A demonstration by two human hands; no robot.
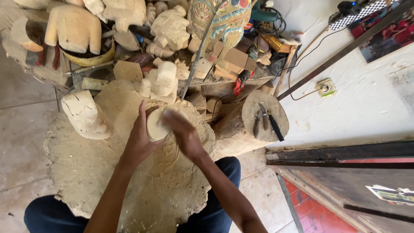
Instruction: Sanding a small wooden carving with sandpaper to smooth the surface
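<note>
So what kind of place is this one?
Probably a woodcarving workshop: both hands work a pale wood piece over a dust heap, rough carved figures piled behind, tools on a stump.

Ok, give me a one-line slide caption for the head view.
Left hand holds a pale round wooden piece while right hand rubs its top, above a dusty work surface.

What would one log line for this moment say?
left hand: grips round wood piece | right hand: pressed on its top | surface: dusty work mound | nearby: stump with tools
</note>
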